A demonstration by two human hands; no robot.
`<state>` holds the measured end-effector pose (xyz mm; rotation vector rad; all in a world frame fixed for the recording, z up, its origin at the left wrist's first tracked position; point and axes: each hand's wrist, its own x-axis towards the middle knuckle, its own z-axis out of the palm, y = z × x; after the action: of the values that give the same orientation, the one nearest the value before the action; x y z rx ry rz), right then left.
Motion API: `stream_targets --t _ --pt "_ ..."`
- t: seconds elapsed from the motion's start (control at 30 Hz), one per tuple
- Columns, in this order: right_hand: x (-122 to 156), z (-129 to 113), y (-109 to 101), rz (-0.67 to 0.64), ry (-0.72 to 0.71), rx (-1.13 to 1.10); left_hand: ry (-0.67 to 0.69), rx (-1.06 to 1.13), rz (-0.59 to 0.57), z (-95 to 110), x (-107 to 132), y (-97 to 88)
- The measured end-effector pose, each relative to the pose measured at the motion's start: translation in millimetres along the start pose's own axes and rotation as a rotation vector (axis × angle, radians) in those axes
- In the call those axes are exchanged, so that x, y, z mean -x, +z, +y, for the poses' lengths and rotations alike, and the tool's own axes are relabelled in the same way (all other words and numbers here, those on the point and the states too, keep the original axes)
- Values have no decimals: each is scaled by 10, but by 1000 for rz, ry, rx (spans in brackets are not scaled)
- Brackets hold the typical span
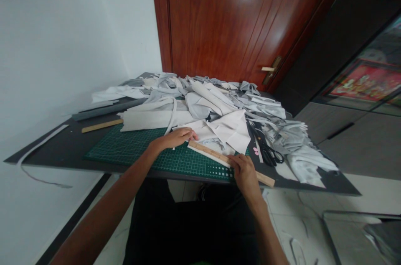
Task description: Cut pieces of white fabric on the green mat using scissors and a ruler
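Centrally, on a dark table: a wooden ruler

Bare cutting mat opens leftward; the ruler, straight and tan, slants along white fabric to the front edge; left hand at its upper end, right hand across it; whether gripping, I cannot tell.

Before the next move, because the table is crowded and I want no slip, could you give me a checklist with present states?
1. Right hand on the long, light-brown wooden strip: ok.
2. Left hand touching that strip: cannot tell; the fingers are by its left end.
3. Strip wholly over the green gridded cutting mat: not ok; its right end runs past.
4. Creased off-white fabric piece lying flat: not ok; it is rumpled.
5. Black-handled scissors clear of both hands: ok.
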<state>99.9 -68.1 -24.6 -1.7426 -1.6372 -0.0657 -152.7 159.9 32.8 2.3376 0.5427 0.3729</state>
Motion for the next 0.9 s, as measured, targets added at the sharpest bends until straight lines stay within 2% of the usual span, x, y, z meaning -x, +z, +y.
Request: stream_targets --t 0.07,0.17,0.33,0.53,0.7,0.9 --pt "-39 -14 38 -24 -10 13 -1 8 -43 43 -42 -46" --pt "-84 -33 55 -34 -26 45 76 8 -76 140 -119 -57" --pt "-88 -159 13 -53 -61 -1 241 -59 -154 269 -139 71" --pt "2 -281 25 -5 -22 28 254 -245 -41 326 56 281" --pt "-247 -140 -66 -131 -84 -41 295 -287 -13 352 156 451" --pt "-700 184 -28 -300 -179 -186 272 -211 -29 336 130 481"
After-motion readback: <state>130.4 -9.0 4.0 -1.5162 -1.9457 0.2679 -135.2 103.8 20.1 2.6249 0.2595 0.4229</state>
